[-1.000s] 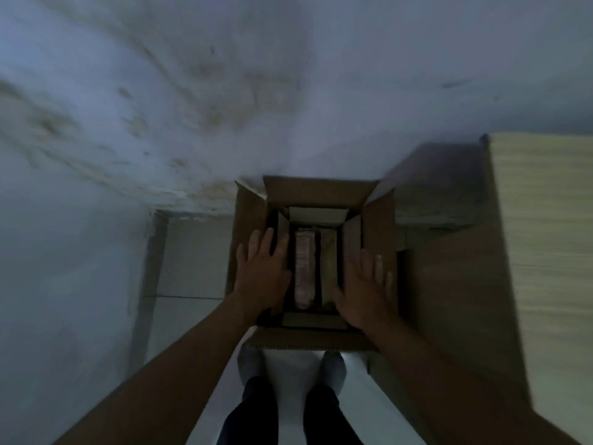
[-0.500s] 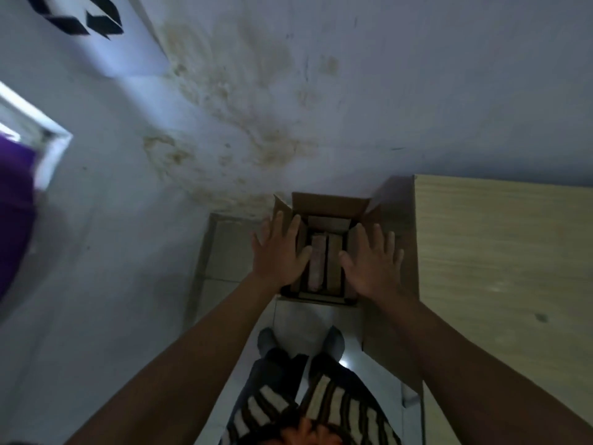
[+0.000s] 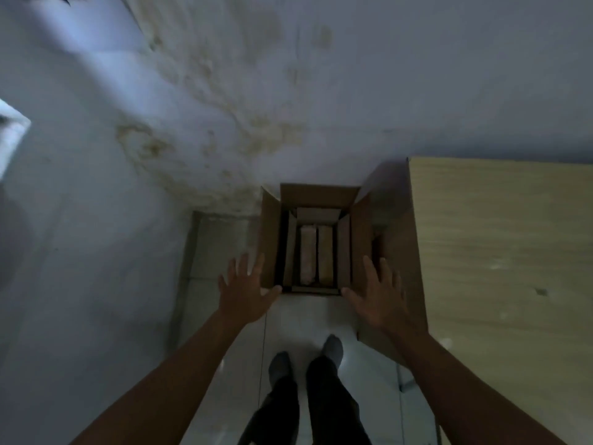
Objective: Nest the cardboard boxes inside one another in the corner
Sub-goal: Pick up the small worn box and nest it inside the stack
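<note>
A large brown cardboard box (image 3: 269,239) stands on the floor in the corner, its top flaps open. Inside it sits a smaller cardboard box (image 3: 344,252), also open. At the bottom of the smaller one lie two narrow pale items (image 3: 316,255) side by side. My left hand (image 3: 245,292) hovers at the outer box's near left corner, fingers spread, holding nothing. My right hand (image 3: 378,295) hovers at the near right corner, fingers spread and empty. Neither hand grips the boxes.
A stained white wall (image 3: 224,107) rises behind the boxes. A light wooden cabinet (image 3: 500,268) stands close on the right, its brown side against the box. Pale floor tiles (image 3: 308,319) lie below, with my feet (image 3: 305,354) near the box.
Both hands have lifted off the inner box's flaps and pulled back and apart to the outer box's near corners. My view has risen away from the boxes.
</note>
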